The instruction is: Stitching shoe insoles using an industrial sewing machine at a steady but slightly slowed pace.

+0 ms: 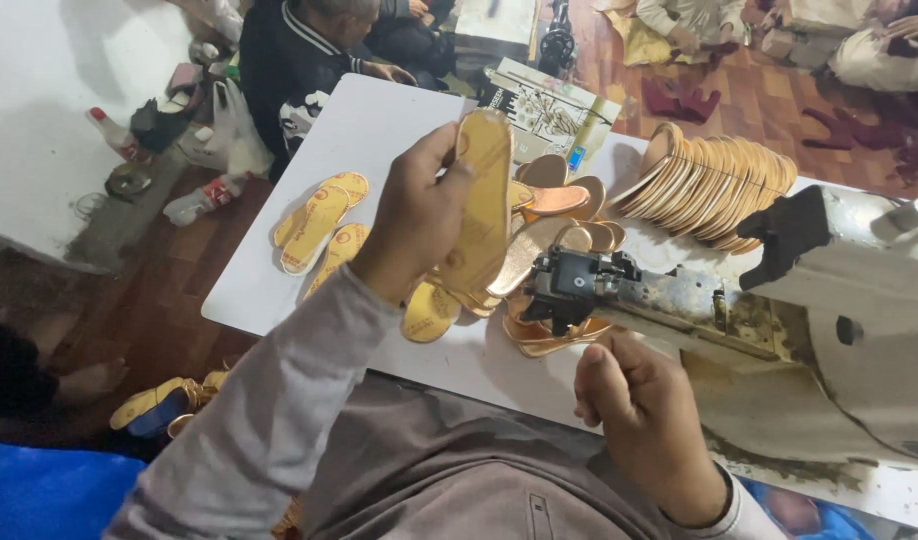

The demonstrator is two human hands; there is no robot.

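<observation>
- Left hand (419, 215) is gripping a gold insole (479, 200) along its long edge, fingers and thumb closed on it, holding it upright in the air over the middle of the white table (379, 120). The insole's pale gold face is turning toward the camera.
- Right hand (644, 420) is hanging near the table's near edge, just below the sewing machine head (589, 285). Fingers are curling in loosely with the thumb up; can't tell if there's something tiny pinched in there, it's looking empty to me.
- Under the raised insole a loose heap of coppery gold shoe pieces (559, 205) is lying around the machine's black head, some touching it.
- Toward the table's left edge a few yellow insoles (319, 225) are sitting in a small overlapping bunch, each with a round reddish stamp near the heel end.
- Toward the right side a long fanned row of gold insoles (709, 180) is leaning on edge against the machine arm (859, 300), which is grey-white and pretty grimy.
- At the far edge a flat white box (549, 110) with black line drawings and a small blue patch is lying tilted.
- Another person in a dark jacket (289, 60) is sitting at the far left corner.
- Off the left edge, on the floor, a plastic bottle with a red label (204, 198) is lying on its side.
</observation>
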